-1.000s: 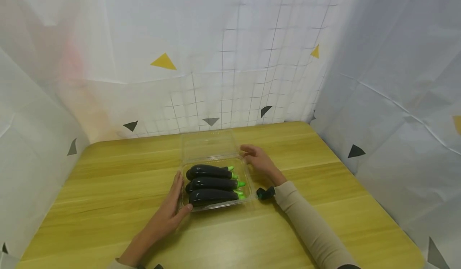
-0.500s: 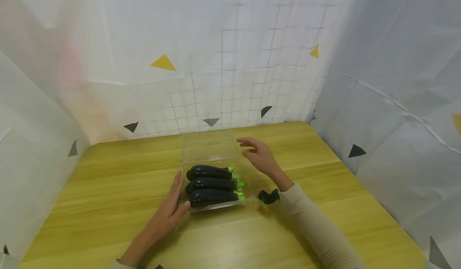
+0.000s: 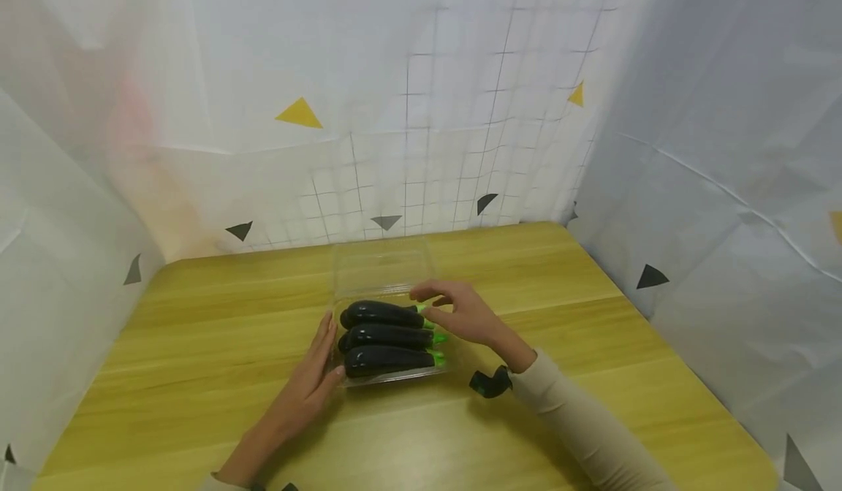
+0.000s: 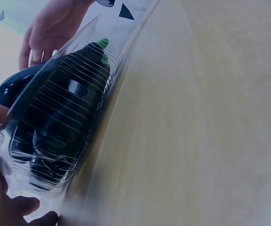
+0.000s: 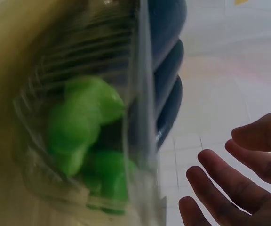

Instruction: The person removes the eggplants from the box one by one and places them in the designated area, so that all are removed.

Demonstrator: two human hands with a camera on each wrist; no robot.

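Observation:
A hinged clear plastic clamshell container lies on the table with its lid folded back. Several glossy dark eggplants with green stems lie side by side in it. My left hand rests along the container's left side, straight fingers against the wall and thumb at the near corner. The left wrist view shows the eggplants through the ribbed wall. Above the container's right end, my right hand hovers beside the stems with nothing in it. Its fingers are spread and loosely bent in the right wrist view.
The container stands on a wood-grain table. White sheeting with grid lines and coloured triangles encloses the back and sides. A dark wrist device sits below my right wrist.
My right hand first lifts from the container's right rim, then comes down and leftward over the green stems. My left hand stays on the left side, its thumb shifting slightly. The eggplants stay put.

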